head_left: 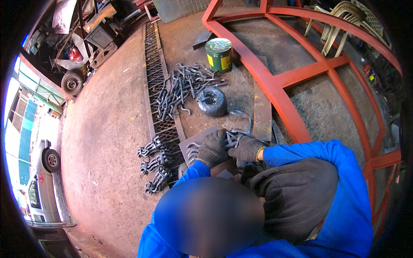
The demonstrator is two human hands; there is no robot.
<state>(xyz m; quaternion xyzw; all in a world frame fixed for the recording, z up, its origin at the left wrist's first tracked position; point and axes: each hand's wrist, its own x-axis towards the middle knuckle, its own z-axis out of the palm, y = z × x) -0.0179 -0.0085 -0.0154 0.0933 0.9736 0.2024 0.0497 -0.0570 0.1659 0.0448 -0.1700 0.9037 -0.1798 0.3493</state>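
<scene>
My left hand [213, 148], in a dark knitted glove, is closed round a bundle of bent metal rods [192, 150], whose hooked ends stick out to its left. Against the bundle's right part my right hand [246, 148], gloved alike, has its fingers curled in; its exact grip is partly hidden. A dark, shiny strip [248, 117] runs from a plastic-looking roll [213, 102] down to the rods between both hands. Beyond, loose bent metal rods [183, 88] lie heaped across a floor grating. Several gathered rod bundles [155, 163] rest left of my left hand.
A green and yellow can [219, 55] stands behind the roll. The red metal frame [282, 88] rises close on the right, with stacked plastic chairs [344, 21] past it. Metal floor grating [151, 64] runs away from me. A parked vehicle [43, 180] is far left.
</scene>
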